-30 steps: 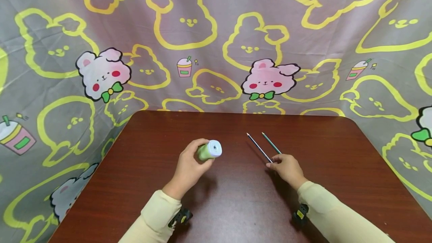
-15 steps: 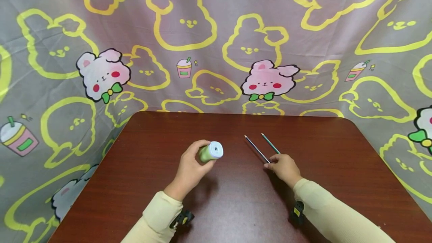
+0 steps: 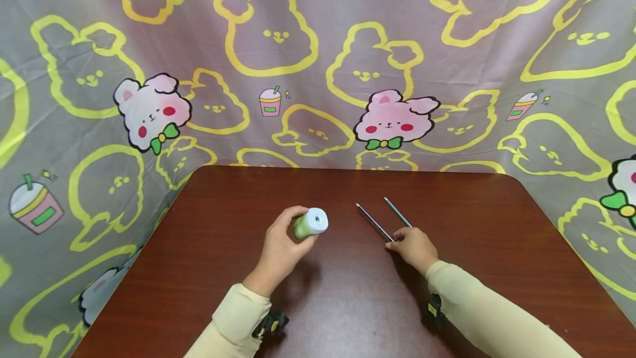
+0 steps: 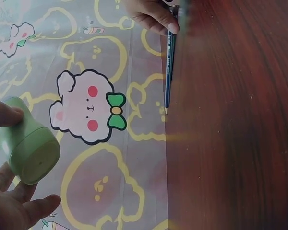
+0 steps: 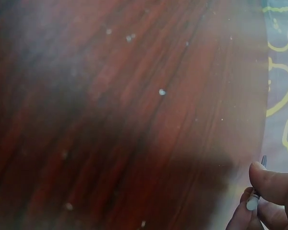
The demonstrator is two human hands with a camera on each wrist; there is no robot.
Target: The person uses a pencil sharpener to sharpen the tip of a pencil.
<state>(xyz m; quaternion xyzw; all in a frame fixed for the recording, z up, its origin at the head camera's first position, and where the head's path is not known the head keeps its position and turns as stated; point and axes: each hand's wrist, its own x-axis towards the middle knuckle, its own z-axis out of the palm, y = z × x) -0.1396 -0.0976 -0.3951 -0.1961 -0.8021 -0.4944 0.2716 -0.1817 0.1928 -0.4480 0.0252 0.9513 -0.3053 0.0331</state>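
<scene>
My left hand (image 3: 280, 250) grips a small green pencil sharpener (image 3: 304, 226) held above the table, its pale top with a small hole tilted toward the head camera. In the left wrist view the green sharpener (image 4: 33, 151) shows its rounded base. To the right, my right hand (image 3: 414, 248) pinches a dark blue pencil (image 3: 374, 221) near its rear end, with the tip pointing away and to the left. A teal pencil (image 3: 397, 211) lies just beyond, its rear end hidden by the right hand. In the right wrist view, the held pencil's white end (image 5: 252, 202) shows between thumb and fingers.
The dark brown wooden table (image 3: 238, 198) has rounded far corners. A patterned curtain (image 3: 318, 87) with cartoon bunnies hangs along its back and sides. Small pale specks (image 5: 162, 92) dot the tabletop in the right wrist view.
My right hand has moved slightly left and nearer, bringing the dark blue pencil toward the sharpener. The teal pencil and my left hand have hardly moved.
</scene>
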